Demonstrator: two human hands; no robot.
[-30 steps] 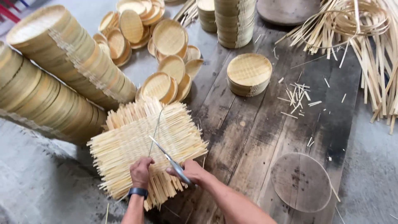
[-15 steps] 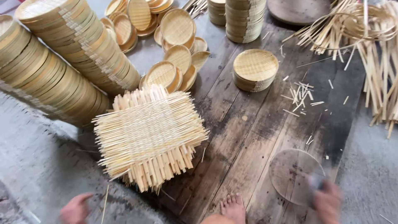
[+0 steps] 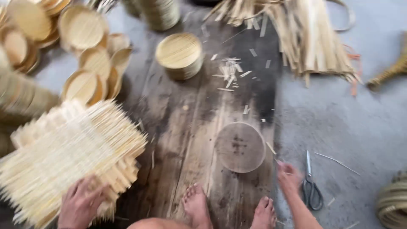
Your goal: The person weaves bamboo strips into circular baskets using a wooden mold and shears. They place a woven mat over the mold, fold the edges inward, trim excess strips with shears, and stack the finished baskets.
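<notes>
Left hand, fingers spread and open, presses flat on the near edge of the stack of woven bamboo mats at eight o'clock, seemingly steadying the loose pile; right hand, at five o'clock, rests loosely open on the floor, gripping nothing, just beside the scissors, which lie within easy reach; round wooden block sits on the dark plank ahead of the bare feet; round woven trays at ten o'clock; bamboo strips at one o'clock.
</notes>
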